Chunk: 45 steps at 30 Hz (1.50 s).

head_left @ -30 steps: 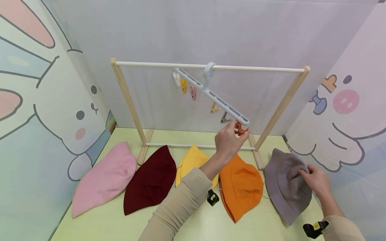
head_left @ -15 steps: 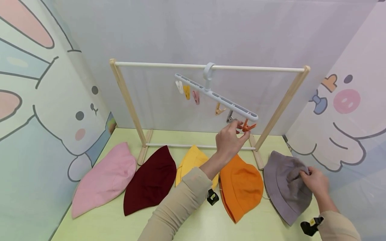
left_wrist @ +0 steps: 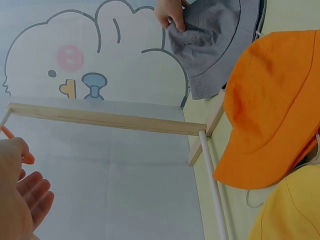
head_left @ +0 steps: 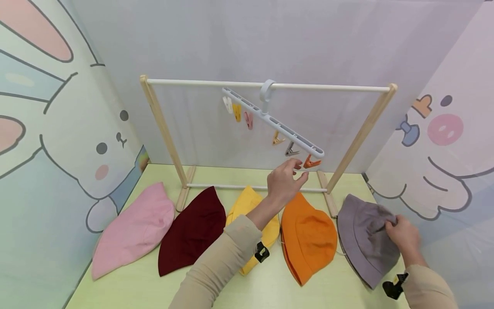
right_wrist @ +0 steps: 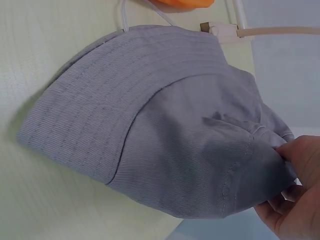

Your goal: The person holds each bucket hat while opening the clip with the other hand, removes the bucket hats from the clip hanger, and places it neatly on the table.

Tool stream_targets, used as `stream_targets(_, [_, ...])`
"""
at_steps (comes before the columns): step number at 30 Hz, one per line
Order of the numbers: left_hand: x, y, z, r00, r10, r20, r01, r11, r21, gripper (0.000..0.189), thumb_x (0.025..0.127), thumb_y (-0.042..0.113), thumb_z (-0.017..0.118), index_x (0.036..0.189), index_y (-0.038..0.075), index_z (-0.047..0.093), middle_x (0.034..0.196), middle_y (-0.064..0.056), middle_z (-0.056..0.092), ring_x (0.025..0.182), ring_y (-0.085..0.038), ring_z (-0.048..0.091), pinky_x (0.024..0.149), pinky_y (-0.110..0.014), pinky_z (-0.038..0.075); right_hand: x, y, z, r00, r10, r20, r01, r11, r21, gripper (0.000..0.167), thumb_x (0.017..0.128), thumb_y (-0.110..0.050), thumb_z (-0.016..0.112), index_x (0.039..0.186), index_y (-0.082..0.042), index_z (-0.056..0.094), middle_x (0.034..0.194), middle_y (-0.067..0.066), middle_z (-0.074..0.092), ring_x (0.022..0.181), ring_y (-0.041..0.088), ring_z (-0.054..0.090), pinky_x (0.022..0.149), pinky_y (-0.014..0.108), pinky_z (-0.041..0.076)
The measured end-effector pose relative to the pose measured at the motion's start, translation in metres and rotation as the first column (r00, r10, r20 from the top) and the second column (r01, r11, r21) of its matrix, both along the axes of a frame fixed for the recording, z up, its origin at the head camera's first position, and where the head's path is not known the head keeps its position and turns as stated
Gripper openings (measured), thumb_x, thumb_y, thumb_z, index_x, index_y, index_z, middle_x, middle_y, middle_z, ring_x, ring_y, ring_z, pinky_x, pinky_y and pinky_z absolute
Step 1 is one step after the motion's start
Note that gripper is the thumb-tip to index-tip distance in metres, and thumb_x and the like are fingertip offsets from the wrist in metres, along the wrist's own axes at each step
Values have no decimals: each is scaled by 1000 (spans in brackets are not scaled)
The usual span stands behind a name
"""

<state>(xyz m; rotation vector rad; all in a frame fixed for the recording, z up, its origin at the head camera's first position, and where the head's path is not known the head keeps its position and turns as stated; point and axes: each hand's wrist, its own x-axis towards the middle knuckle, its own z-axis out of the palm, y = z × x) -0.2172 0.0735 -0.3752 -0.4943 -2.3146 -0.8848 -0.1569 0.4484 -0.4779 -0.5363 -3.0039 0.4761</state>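
In the head view my left hand (head_left: 284, 180) is beside the orange clothespin (head_left: 311, 162), with thumb and fingers parted and nothing between them. This clothespin hangs from the near right end of a pale blue hanger (head_left: 295, 136). A grey clothespin (head_left: 291, 149) and a tan one hang further along the bar. My right hand (head_left: 404, 235) pinches the crown of a grey bucket hat (head_left: 364, 236). Seen from the right wrist, the fingers (right_wrist: 295, 192) hold the cloth at the crown, and the hat's brim (right_wrist: 75, 120) lies close to the table.
The hanger hooks over the white rod (head_left: 328, 87) of a wooden rack. White, yellow and pink (head_left: 248, 120) clothespins hang on its far half. Orange (head_left: 310, 238), yellow (head_left: 251, 262), maroon (head_left: 193, 234) and pink (head_left: 135, 229) bucket hats lie along the table (head_left: 127, 292). Printed walls stand at both sides.
My left hand has let go of the orange clothespin and drawn back to the left. The hanger has swung a little on the rod. My right hand keeps hold of the grey hat, barely shifting.
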Motion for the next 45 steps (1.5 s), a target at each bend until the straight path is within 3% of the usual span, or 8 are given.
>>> stream_targets(9, [-2,-23,-5,998,4,-66,-12,992,-128,20,82,30,65,98,18,65,88,9,69,67,-3,63,43,-11,31,2,-1,-6,997,-59,52,60,998,-21,49,85,-23,44,119,12,37,110,42,45,93,58,46,67,55,40])
stream_targets(23, [-5,-69,-13,999,13,-52,-25,972,-235,15,81,26,66,94,19,66,88,9,68,70,-4,63,43,-15,36,3,0,-13,983,-137,125,143,989,-45,59,87,-25,43,132,10,30,121,41,38,105,57,40,75,58,40])
stream_targets(31, [1,-102,-29,998,11,64,10,948,-319,14,83,28,64,94,19,65,91,8,67,71,-6,61,48,-16,39,8,1,-21,980,-126,154,135,990,-44,66,86,-23,43,136,13,19,120,44,30,105,58,37,84,59,36])
stream_targets(38, [5,-130,-44,991,-17,131,61,937,-345,15,84,25,65,95,16,65,91,4,66,77,-11,61,58,-22,48,15,2,-31,996,-80,48,84,993,-86,64,84,-16,45,134,17,21,118,50,24,104,61,31,86,63,30])
stream_targets(45, [8,-149,-54,976,9,216,67,938,-341,17,83,26,65,97,16,65,93,2,65,82,-12,62,57,-21,47,13,1,-33,992,-72,106,83,992,-95,65,85,-18,45,133,18,20,121,50,20,107,62,28,88,63,29])
